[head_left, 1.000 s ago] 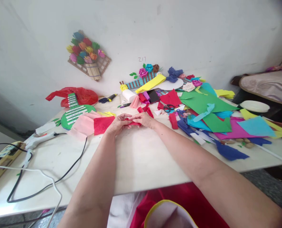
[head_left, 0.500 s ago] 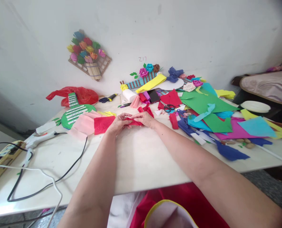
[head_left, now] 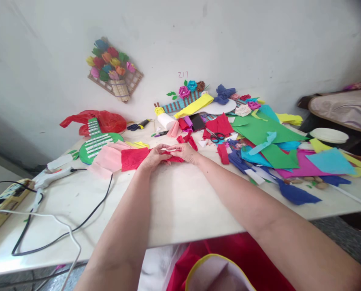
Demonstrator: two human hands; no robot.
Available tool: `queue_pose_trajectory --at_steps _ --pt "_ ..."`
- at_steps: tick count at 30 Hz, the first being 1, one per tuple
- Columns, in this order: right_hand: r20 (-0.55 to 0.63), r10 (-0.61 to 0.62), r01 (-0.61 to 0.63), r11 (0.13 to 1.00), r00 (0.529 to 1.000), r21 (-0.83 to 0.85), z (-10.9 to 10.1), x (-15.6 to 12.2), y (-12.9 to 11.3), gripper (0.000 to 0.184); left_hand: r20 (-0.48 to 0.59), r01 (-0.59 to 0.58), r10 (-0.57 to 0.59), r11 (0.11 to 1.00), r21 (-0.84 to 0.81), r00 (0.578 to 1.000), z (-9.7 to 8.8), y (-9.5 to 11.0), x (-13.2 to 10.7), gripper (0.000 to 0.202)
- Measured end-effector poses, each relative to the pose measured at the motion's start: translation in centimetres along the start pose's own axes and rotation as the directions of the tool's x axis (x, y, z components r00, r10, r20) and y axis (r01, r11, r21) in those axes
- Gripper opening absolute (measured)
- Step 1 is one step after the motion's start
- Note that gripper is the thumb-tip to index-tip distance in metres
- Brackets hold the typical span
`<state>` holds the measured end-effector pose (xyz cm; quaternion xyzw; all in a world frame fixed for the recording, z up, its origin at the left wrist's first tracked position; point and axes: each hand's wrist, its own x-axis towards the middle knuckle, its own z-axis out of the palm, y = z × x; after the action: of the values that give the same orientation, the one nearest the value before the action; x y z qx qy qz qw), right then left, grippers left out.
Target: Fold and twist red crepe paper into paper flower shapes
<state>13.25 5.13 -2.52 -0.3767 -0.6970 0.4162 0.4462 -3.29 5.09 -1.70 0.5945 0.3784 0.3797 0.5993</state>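
Note:
Over the middle of the table, my left hand (head_left: 153,159) and my right hand (head_left: 185,154) meet with fingers closed on a small red crepe paper piece (head_left: 175,159). A thin white strip (head_left: 169,150) shows between the fingertips; I cannot make out what it is. Beside my left hand lies a flat red crepe paper sheet (head_left: 132,158), with pink crepe paper (head_left: 106,158) farther left. Red paper scraps (head_left: 189,140) lie just beyond my right hand. Part of the held paper is hidden by the fingers.
At left are a white glue gun (head_left: 53,176), a black cable (head_left: 92,220) and a green guitar-shaped craft (head_left: 98,146). Black-handled scissors (head_left: 217,138) lie behind my right hand. Coloured paper, including a green sheet (head_left: 259,131), is heaped at right. A tulip decoration (head_left: 119,89) hangs on the wall.
My fingers have shifted slightly on the red paper, and the white strip between the fingertips shows more clearly. My left hand has moved a little to the right.

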Motion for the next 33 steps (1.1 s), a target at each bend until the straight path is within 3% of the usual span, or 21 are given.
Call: queue_pose_trajectory --at_steps 11,15,21,24,29,33 --pt "-0.047 0.003 -0.015 0.967 0.999 -0.256 0.5 0.1 0.0 0.022 0.014 0.013 -0.014 0.999 0.029 1.0 0.3 0.2 -0.2 0.049" --pt "-0.088 -0.004 -0.019 0.964 0.996 -0.264 0.6 0.3 0.1 0.016 -0.005 -0.004 0.004 0.999 0.048 1.0 0.2 0.0 -0.1 0.049" --pt "-0.208 0.164 -0.197 0.969 0.964 -0.148 0.4 0.4 0.3 0.015 -0.115 -0.132 0.139 0.989 0.063 0.984 0.0 -0.2 0.2 0.052" --pt "-0.274 0.203 -0.219 0.975 0.94 -0.029 0.1 0.3 0.0 0.013 -0.171 -0.153 0.168 0.984 0.092 0.971 -0.1 -0.2 0.2 0.051" --pt "-0.271 0.227 -0.2 0.972 0.935 0.123 0.0 0.0 -0.8 0.007 -0.131 -0.068 0.069 0.998 0.01 0.989 -0.1 -0.2 0.1 0.053" --pt "-0.243 0.149 -0.106 0.977 0.958 0.183 -0.1 -0.1 -0.9 0.015 -0.062 0.012 -0.017 0.996 -0.085 0.998 -0.1 -0.5 0.2 0.043"
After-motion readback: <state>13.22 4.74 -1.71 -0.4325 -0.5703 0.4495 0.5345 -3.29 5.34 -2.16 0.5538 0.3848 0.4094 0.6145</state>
